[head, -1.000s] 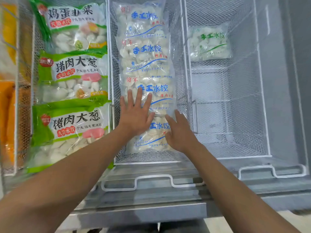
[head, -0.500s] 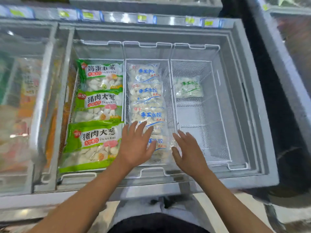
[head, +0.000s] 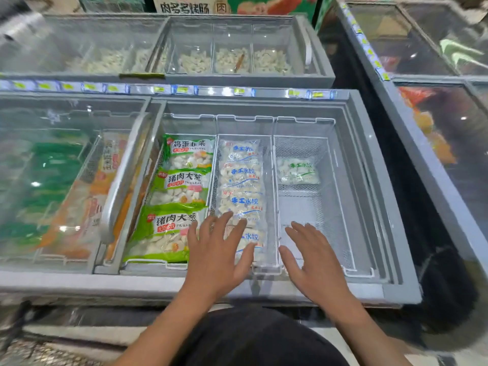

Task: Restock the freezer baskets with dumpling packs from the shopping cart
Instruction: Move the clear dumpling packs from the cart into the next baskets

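Hands hover flat over the near end of the open grey chest freezer, and every place below is given from its middle white wire basket. The left hand is spread wide, fingers straight, above the nearest of the clear plastic dumpling packs with blue lettering that lie in a row down that basket; I cannot tell whether the palm touches the film or floats just over it. The right hand is equally wide and holds nothing, poised to the right of the middle basket, over the near end of the right wire basket.

That right basket holds only one clear dumpling pack with green lettering at its far end. Left of the middle basket, three green-bordered dumpling bags fill the left basket. The shopping cart is out of view.

In my judgement these packs are stiff and lumpy from frozen contents, moderately heavy, with slick, possibly frosted film that slides easily. Taking a pack by both long edges, fingers under and thumb on top, should hold better than pinching a sealed end, which could tear or slip.
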